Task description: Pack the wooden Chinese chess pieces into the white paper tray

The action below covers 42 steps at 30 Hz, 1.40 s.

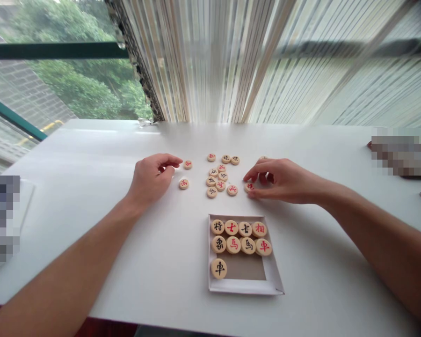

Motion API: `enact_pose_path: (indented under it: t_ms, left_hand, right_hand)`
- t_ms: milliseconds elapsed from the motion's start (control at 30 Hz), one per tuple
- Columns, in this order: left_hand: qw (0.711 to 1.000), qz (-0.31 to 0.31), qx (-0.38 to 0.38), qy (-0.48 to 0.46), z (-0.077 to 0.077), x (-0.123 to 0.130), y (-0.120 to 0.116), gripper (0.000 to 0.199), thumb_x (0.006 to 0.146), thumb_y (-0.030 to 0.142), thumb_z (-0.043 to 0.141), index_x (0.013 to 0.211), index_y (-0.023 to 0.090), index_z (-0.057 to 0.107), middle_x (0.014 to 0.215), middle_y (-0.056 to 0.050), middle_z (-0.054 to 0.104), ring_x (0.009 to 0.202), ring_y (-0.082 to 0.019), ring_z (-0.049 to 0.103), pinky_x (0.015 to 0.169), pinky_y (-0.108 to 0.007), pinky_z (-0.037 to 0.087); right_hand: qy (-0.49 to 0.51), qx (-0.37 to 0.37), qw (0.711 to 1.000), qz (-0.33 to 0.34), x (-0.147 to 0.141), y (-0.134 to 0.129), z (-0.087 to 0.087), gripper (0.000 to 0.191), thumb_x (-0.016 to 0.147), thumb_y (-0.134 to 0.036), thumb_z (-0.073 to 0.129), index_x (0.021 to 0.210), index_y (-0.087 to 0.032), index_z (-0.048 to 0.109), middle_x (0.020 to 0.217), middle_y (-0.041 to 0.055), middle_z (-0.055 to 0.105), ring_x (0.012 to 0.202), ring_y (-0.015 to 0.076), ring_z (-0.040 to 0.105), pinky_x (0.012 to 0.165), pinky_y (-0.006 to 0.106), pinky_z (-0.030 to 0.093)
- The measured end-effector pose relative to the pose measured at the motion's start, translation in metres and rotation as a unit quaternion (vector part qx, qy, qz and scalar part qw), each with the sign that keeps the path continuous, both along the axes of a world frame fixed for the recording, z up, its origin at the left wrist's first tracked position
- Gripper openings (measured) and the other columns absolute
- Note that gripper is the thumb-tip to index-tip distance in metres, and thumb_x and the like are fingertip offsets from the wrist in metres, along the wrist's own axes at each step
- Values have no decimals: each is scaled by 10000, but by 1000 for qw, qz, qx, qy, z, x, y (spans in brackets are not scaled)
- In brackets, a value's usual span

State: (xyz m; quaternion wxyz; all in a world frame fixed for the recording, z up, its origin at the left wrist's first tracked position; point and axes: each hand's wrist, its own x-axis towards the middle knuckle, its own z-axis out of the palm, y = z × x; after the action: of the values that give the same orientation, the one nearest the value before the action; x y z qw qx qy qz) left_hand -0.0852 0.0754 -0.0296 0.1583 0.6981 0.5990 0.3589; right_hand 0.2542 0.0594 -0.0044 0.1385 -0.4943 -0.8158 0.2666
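Observation:
My right hand (279, 181) has its thumb and fingers around a xiangqi piece (249, 187) with a red character, lying on the white table. Its thumb covers the near edge. My left hand (153, 178) holds nothing; its fingers are slightly apart, with the index fingertip close beside a red-marked piece (187, 164). Another red piece (184, 184) lies a little nearer to me. Between my hands lie several loose pieces in red and black, among them a black pair (230, 159) and a cluster (216, 180). One piece (263, 157) is partly hidden behind my right hand.
A shallow white box (245, 270) stands in front of me, with two full rows of pieces and one black piece (219, 268) in the third row. Blurred-out objects sit at the left and right table edges. Striped curtains (210, 61) and a window close off the far side.

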Motion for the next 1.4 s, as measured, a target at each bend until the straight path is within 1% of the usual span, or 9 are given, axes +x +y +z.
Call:
enact_pose_path:
  t_ms: [267, 400, 600, 700, 833, 933, 1033, 1200, 1400]
  left_hand:
    - [999, -25, 14, -21, -1, 8, -8, 302, 850, 195, 587, 991, 192, 855, 1001, -46, 845, 858, -205, 764, 785, -297, 578]
    - [995, -62, 3, -80, -1, 20, -17, 264, 888, 247, 626, 1014, 158, 841, 1056, -81, 838, 847, -198, 757, 740, -284, 585]
    - [985, -137, 2, -105, 14, 51, -26, 220, 916, 284, 687, 995, 146, 839, 833, -60, 813, 715, -157, 695, 657, -256, 519]
    - [981, -155, -5, -116, 24, 63, -22, 204, 913, 288, 721, 997, 145, 839, 865, -60, 815, 739, -152, 697, 645, -244, 501]
    - [949, -215, -101, -209, 25, 79, -18, 251, 919, 357, 746, 969, 126, 830, 869, -69, 798, 699, -133, 670, 629, -232, 519]
    - [905, -230, -177, -311, 20, 89, -18, 287, 910, 399, 770, 985, 127, 822, 843, -59, 774, 620, -109, 637, 577, -222, 526]
    - [876, -239, -229, -351, 17, 96, -20, 270, 891, 386, 814, 975, 130, 821, 812, -56, 778, 610, -100, 659, 589, -202, 552]
    - [840, -250, -266, -401, 14, 97, -22, 235, 890, 360, 834, 901, 126, 811, 797, -57, 789, 628, -112, 713, 613, -196, 608]
    - [851, -230, -212, -422, 6, 92, -26, 257, 802, 311, 923, 944, 126, 816, 701, -18, 770, 631, -139, 746, 627, -218, 666]
  right_hand:
    - [14, 12, 1000, -3, 0, 1, -5, 230, 827, -432, 771, 858, -204, 785, 809, 52, 710, 699, 194, 630, 651, 337, 513]
    - [119, -16, 992, -39, -9, -4, -9, 232, 795, -391, 808, 883, -189, 736, 766, 42, 727, 661, 183, 650, 608, 318, 528]
    - [350, -87, 932, -40, -30, -11, -16, 338, 710, -335, 939, 929, -185, 730, 776, 35, 753, 700, 178, 693, 612, 289, 550]
    - [419, -123, 898, -48, -35, -12, -19, 436, 648, -330, 1006, 969, -174, 755, 775, 39, 774, 695, 182, 717, 592, 281, 563]
    - [484, -135, 863, -61, -37, -11, -21, 506, 592, -318, 1048, 990, -163, 776, 778, 41, 794, 679, 169, 728, 582, 262, 582]
    - [519, -145, 840, -67, -39, -10, -23, 485, 603, -294, 1050, 979, -160, 774, 766, 41, 800, 677, 153, 734, 585, 234, 580]
    - [542, -151, 825, -58, -41, -10, -25, 464, 610, -274, 1049, 968, -159, 778, 732, 31, 794, 644, 137, 724, 575, 216, 572]
    - [551, -136, 822, -49, -47, -12, -31, 410, 644, -253, 1036, 981, -173, 817, 716, 10, 790, 628, 123, 725, 574, 198, 577]
    - [517, -93, 846, -89, -55, -20, -28, 329, 746, -376, 980, 981, -192, 842, 819, 39, 820, 658, 141, 724, 580, 236, 612]
